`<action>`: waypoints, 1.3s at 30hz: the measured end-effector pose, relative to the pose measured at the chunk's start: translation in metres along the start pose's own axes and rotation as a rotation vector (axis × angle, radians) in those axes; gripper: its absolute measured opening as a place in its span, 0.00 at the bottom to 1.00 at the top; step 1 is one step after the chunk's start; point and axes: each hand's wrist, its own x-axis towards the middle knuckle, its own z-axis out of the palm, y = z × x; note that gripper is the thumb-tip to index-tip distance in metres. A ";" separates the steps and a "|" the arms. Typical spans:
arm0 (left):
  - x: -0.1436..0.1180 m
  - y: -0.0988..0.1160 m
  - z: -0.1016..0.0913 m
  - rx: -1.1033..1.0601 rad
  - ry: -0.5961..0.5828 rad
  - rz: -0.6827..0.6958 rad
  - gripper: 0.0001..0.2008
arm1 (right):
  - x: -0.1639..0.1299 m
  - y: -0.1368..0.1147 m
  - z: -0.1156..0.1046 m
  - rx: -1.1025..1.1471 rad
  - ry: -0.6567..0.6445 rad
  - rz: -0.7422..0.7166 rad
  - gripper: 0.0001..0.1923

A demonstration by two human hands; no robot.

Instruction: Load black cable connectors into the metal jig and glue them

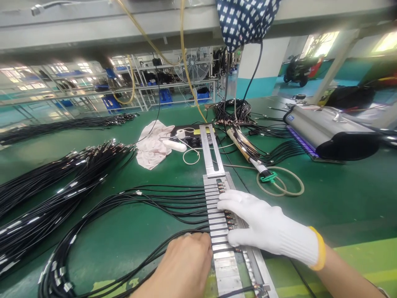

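Metal slotted jig point(217, 194) is lying lengthwise on the green tabletop point(124, 231), running from 6 toward 12 o'clock, w/ thin black cables point(161, 198) entering its slots from 9 o'clock. We're judging the jig stiff & heavy; cables light, floppy, best pinched just behind their small connector ends. Our gloved right hand point(266, 227) is coming in from 4 o'clock, palm down, fingers flat & spread, pressing the cable ends, gripping nothing. Our bare left hand point(182, 265) is resting at 6 o'clock by the jig's edge, fingers curled; grip can't be told.
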 end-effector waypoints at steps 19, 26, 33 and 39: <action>0.003 -0.002 0.001 0.010 -0.011 0.032 0.13 | 0.001 0.004 0.011 -0.054 0.037 -0.016 0.28; 0.003 0.002 0.000 0.011 -0.046 0.047 0.12 | 0.002 0.000 0.005 -0.036 -0.036 0.031 0.34; 0.004 0.001 0.003 -0.053 0.043 0.036 0.13 | 0.005 -0.002 0.017 -0.144 -0.034 -0.050 0.38; 0.009 -0.006 0.001 -0.069 0.028 0.028 0.14 | 0.007 0.003 0.024 -0.098 0.030 -0.065 0.38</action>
